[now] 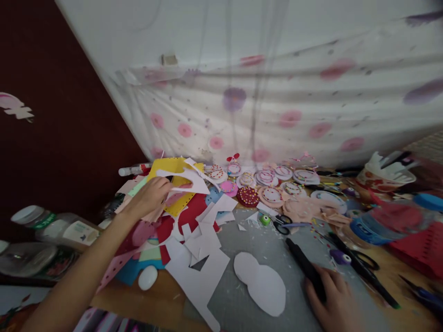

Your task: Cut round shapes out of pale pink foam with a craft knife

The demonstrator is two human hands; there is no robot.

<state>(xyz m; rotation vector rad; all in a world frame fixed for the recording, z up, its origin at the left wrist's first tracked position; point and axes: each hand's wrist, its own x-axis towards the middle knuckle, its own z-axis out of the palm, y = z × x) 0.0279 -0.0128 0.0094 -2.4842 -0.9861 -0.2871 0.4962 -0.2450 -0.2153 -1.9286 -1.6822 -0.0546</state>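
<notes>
Left hand outstretched far left, pinching white paper scrap; right hand near right, closed around black tool on desk.

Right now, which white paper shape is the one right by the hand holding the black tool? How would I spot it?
Find the grey cutting mat in the middle of the table. Near its front edge, just left of the right hand gripping the black tool, lies a white paper cutout. Unlike the jagged white scraps heaped to its left, it lies alone, smooth and rounded, like two blobs joined together.
</notes>
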